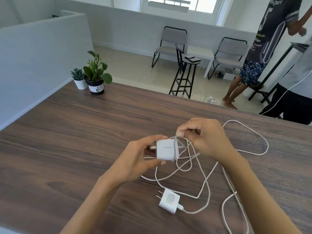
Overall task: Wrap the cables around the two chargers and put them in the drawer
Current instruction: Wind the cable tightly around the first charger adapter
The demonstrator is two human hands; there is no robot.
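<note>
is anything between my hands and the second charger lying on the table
Nothing solid. Only loose loops of white cable lie between the hands and the second charger. The left hand holds the first charger; the right hand pinches cable.

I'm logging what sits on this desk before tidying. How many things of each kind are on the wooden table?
White square wall chargers: 2, one gripped in the left hand at, one lying at
White charging cables: 2, and, tangled together
Potted green plants: 2, and
Total: 6
</note>
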